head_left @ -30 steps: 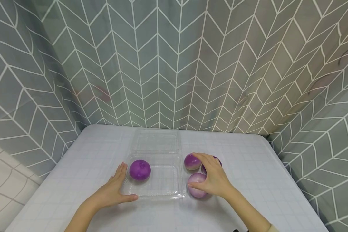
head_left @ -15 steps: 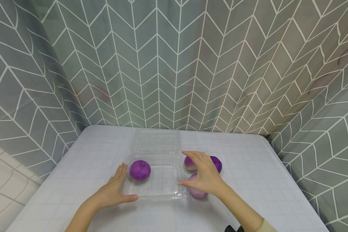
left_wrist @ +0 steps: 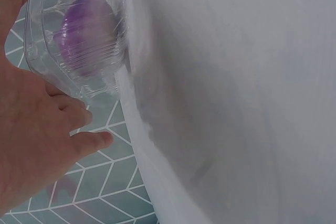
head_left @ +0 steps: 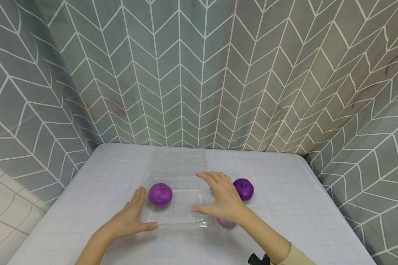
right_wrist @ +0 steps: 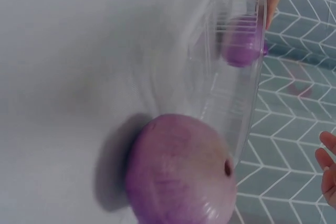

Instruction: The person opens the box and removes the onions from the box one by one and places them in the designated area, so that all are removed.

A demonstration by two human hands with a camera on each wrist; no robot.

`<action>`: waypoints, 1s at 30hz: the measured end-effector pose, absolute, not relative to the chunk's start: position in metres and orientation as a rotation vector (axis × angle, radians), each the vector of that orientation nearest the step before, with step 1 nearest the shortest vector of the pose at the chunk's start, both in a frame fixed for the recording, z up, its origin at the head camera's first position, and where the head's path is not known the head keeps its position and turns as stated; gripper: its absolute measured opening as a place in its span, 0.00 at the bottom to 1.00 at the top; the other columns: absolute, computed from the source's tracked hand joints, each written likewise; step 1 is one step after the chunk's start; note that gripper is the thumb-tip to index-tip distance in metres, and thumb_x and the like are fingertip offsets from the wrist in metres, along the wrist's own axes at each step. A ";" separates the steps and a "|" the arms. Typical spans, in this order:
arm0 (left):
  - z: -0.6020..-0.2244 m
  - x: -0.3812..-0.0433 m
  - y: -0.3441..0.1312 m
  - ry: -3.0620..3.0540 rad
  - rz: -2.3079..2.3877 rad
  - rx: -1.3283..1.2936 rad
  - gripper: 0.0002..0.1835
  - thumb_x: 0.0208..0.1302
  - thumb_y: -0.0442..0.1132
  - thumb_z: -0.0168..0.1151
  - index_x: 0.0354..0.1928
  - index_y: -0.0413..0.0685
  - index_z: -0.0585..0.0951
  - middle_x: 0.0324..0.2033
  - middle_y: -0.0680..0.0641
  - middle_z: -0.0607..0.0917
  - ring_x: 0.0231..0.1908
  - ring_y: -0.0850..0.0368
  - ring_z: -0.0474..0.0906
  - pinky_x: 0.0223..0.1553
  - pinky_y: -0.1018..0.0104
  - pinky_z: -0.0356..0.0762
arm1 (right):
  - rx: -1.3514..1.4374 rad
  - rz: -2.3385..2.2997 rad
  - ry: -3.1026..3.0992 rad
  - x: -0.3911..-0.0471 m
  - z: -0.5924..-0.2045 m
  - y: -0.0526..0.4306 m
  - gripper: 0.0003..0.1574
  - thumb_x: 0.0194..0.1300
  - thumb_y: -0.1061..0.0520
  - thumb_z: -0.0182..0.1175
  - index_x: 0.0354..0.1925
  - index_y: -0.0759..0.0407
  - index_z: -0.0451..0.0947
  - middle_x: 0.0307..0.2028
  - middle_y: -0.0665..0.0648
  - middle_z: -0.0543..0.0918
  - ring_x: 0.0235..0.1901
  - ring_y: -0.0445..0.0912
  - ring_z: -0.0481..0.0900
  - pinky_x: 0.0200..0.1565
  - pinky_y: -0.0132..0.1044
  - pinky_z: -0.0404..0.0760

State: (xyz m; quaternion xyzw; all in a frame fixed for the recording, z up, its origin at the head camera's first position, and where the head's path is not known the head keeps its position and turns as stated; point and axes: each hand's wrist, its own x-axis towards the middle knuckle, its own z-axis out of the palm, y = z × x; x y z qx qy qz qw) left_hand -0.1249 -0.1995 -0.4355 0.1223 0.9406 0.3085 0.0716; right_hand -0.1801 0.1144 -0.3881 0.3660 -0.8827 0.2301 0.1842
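A purple onion [head_left: 160,194] sits in the left part of a clear plastic container [head_left: 185,219], whose lid [head_left: 178,162] lies folded back. My left hand [head_left: 124,219] rests along the container's left edge, fingers straight and thumb spread by its front corner. Over the container's right side hovers my right hand [head_left: 223,200], fingers and thumb wide apart with nothing between them. Beneath it a paler onion [head_left: 226,223] is mostly hidden; the right wrist view has a pale purple onion [right_wrist: 181,171] up close. Right of that hand lies a dark purple onion [head_left: 243,189].
Everything stands on a table with a white cloth [head_left: 285,206]. A grey curtain with white zigzag lines [head_left: 192,73] hangs behind and at the sides. A black device [head_left: 258,259] shows at the right wrist.
My right hand has moved left, from over the onions to over the container's right edge, its fingers spread. The dark onion is uncovered; another is now hidden behind the hand. My left hand stayed still.
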 end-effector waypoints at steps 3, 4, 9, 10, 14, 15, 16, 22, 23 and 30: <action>-0.435 -0.125 -0.199 2.826 0.927 0.363 0.68 0.47 0.63 0.71 0.71 0.25 0.42 0.72 0.28 0.39 0.70 0.30 0.36 0.63 0.30 0.43 | 1.046 0.638 -2.474 -0.180 -0.386 0.108 0.58 0.39 0.28 0.73 0.65 0.48 0.68 0.57 0.48 0.75 0.54 0.44 0.71 0.51 0.43 0.71; -0.435 -0.125 -0.199 2.824 0.926 0.360 0.68 0.47 0.63 0.71 0.71 0.25 0.42 0.72 0.28 0.39 0.70 0.30 0.35 0.63 0.30 0.42 | 1.051 0.640 -2.470 -0.179 -0.386 0.106 0.57 0.40 0.29 0.73 0.65 0.48 0.69 0.56 0.48 0.75 0.54 0.44 0.71 0.51 0.42 0.71; -0.436 -0.125 -0.199 2.825 0.922 0.357 0.68 0.47 0.63 0.71 0.72 0.26 0.41 0.72 0.28 0.39 0.70 0.30 0.35 0.63 0.30 0.42 | 1.099 0.653 -2.469 -0.178 -0.384 0.094 0.56 0.42 0.28 0.72 0.65 0.48 0.68 0.56 0.47 0.75 0.54 0.42 0.70 0.54 0.42 0.71; -0.436 -0.125 -0.199 2.825 0.923 0.357 0.68 0.47 0.63 0.71 0.72 0.26 0.41 0.72 0.28 0.39 0.70 0.30 0.35 0.63 0.30 0.42 | 1.107 0.660 -2.475 -0.178 -0.384 0.092 0.56 0.42 0.28 0.72 0.65 0.48 0.68 0.57 0.47 0.75 0.55 0.42 0.70 0.56 0.42 0.70; -0.438 -0.126 -0.200 2.830 0.927 0.359 0.68 0.47 0.64 0.71 0.71 0.26 0.42 0.72 0.27 0.39 0.70 0.29 0.35 0.62 0.29 0.43 | 1.137 0.683 -2.492 -0.178 -0.383 0.082 0.57 0.42 0.28 0.72 0.66 0.47 0.67 0.58 0.47 0.74 0.58 0.42 0.69 0.58 0.44 0.69; -0.438 -0.126 -0.200 2.829 0.929 0.357 0.68 0.47 0.64 0.71 0.72 0.26 0.42 0.72 0.27 0.39 0.70 0.29 0.35 0.62 0.29 0.43 | 1.142 0.686 -2.497 -0.178 -0.383 0.079 0.57 0.42 0.28 0.72 0.66 0.47 0.67 0.58 0.47 0.74 0.59 0.42 0.69 0.59 0.44 0.69; -0.438 -0.126 -0.200 2.830 0.928 0.355 0.68 0.47 0.64 0.71 0.72 0.26 0.42 0.72 0.28 0.39 0.70 0.29 0.35 0.62 0.29 0.43 | 1.149 0.696 -2.498 -0.178 -0.384 0.077 0.57 0.42 0.29 0.72 0.66 0.48 0.67 0.58 0.47 0.74 0.59 0.43 0.69 0.59 0.44 0.69; -0.437 -0.125 -0.200 2.837 0.925 0.359 0.68 0.47 0.64 0.71 0.71 0.25 0.42 0.72 0.27 0.39 0.70 0.29 0.36 0.62 0.29 0.44 | 1.161 0.729 -2.516 -0.179 -0.387 0.065 0.57 0.41 0.30 0.73 0.66 0.48 0.68 0.57 0.46 0.75 0.59 0.42 0.69 0.59 0.43 0.70; -0.437 -0.125 -0.200 2.839 0.925 0.363 0.68 0.47 0.64 0.71 0.71 0.25 0.43 0.72 0.27 0.40 0.70 0.29 0.36 0.62 0.29 0.44 | 1.159 0.729 -2.523 -0.179 -0.388 0.064 0.57 0.41 0.30 0.74 0.66 0.47 0.67 0.57 0.46 0.75 0.58 0.42 0.69 0.59 0.43 0.70; -0.436 -0.124 -0.200 2.842 0.934 0.372 0.67 0.47 0.64 0.71 0.71 0.25 0.43 0.71 0.27 0.40 0.70 0.29 0.36 0.62 0.29 0.44 | 1.174 0.721 -2.562 -0.179 -0.388 0.054 0.56 0.40 0.30 0.74 0.65 0.47 0.68 0.57 0.46 0.74 0.58 0.42 0.70 0.59 0.44 0.71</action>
